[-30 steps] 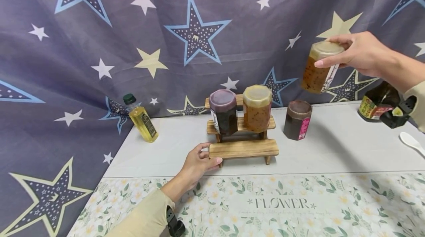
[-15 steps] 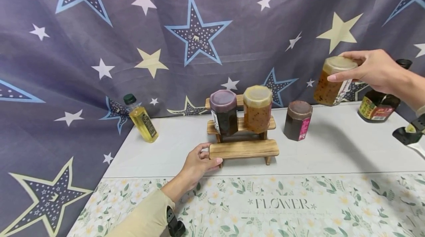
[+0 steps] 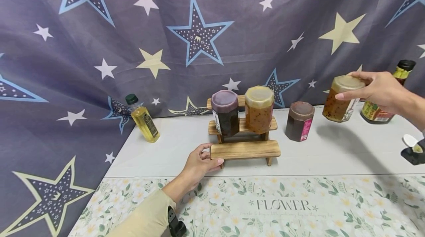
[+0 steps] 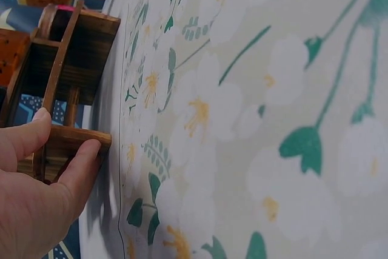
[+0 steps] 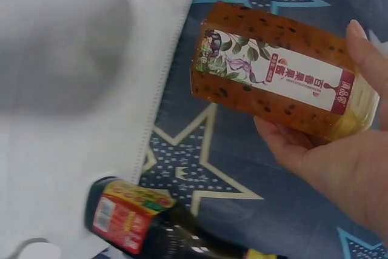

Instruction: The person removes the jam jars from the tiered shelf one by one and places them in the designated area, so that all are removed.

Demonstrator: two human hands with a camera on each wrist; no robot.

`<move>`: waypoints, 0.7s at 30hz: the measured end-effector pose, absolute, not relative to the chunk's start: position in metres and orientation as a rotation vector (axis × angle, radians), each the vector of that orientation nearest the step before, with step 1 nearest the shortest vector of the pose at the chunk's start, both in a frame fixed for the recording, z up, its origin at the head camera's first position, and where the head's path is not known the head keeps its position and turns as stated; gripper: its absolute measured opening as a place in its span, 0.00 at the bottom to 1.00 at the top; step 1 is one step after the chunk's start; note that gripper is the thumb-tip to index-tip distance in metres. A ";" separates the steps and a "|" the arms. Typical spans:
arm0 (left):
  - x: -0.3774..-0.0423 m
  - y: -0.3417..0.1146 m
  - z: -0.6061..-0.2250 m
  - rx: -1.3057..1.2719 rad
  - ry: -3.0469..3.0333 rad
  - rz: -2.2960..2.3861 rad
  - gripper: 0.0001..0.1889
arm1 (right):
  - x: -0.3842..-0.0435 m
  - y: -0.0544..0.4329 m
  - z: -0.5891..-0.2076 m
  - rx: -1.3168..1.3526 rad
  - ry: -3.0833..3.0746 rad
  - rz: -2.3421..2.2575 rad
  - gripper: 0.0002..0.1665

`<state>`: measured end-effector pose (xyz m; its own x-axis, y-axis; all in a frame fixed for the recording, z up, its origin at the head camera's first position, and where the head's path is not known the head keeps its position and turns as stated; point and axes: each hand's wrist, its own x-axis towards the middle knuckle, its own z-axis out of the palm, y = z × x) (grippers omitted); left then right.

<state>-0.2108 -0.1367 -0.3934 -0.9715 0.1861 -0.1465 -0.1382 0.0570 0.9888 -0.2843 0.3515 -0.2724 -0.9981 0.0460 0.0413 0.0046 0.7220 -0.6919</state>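
Right hand (image 3: pixel 382 91): thumb and fingers clamped around the lid end of an amber jar (image 3: pixel 342 104). Jar below the palm, lid up, base clear of the table (image 3: pixel 179 133). Dark jar (image 3: pixel 300 121) stands left of this hand; sauce bottle (image 3: pixel 378 113) close behind it, partly hidden.

Left hand (image 3: pixel 199 161): thumb and fingers pinch the near end of a wooden rack's (image 3: pixel 245 150) lowest step. Purple-lidded jar (image 3: pixel 225 113) and yellow-lidded jar (image 3: pixel 259 113) on the rack, beyond and right of this hand. Oil bottle (image 3: pixel 145 122) beyond it, to the left.
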 end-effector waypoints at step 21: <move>-0.211 -0.135 -0.393 0.040 2.096 2.015 0.35 | -0.275 0.362 -0.330 -0.055 -2.839 1.285 0.64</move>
<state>-0.2109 -0.1350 -0.3927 -0.9723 0.1805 -0.1487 -0.1414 0.0523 0.9886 -0.2752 0.3624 -0.3300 -0.9991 0.0426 0.0081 0.0220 0.6597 -0.7512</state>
